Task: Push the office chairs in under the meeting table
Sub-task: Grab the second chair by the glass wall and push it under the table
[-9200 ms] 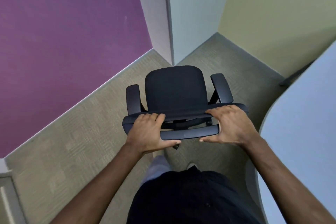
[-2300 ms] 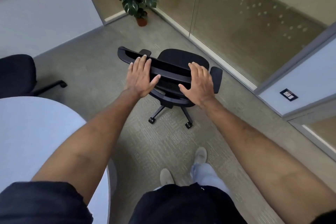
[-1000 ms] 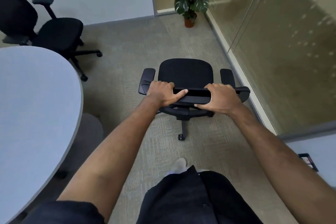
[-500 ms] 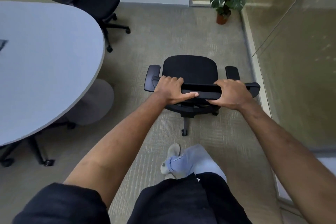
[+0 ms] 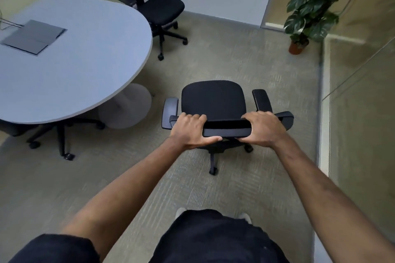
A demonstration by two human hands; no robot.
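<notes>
Black office chair (image 5: 213,100) stands on the carpet (image 5: 245,53) mid-frame, seen from behind and above, seat facing away from the person, well apart from the counter (image 5: 74,64) and to its right. Both hands grip the top edge of the backrest (image 5: 226,129): left hand (image 5: 190,130) on the left part, fingers (image 5: 193,118) curled over the top, thumb under the rear edge; right hand (image 5: 263,128) on the right part, fingers clenched the same way. Armrests stick out on either side of the seat; one caster leg (image 5: 212,162) points toward the person.

Counter is a rounded grey-blue top at left, with a flat grey hatch panel (image 5: 34,36) set in it and a round pedestal base (image 5: 126,109) below its edge. A second black chair (image 5: 154,4) stands at the counter's far side, not pushed in. The base and casters (image 5: 51,141) of another chair show under the counter's near edge. Potted plant (image 5: 312,4) in the far right corner, beside a glass wall (image 5: 363,113) along the right. Person's dark shorts (image 5: 213,239) and shoe tips at bottom.
</notes>
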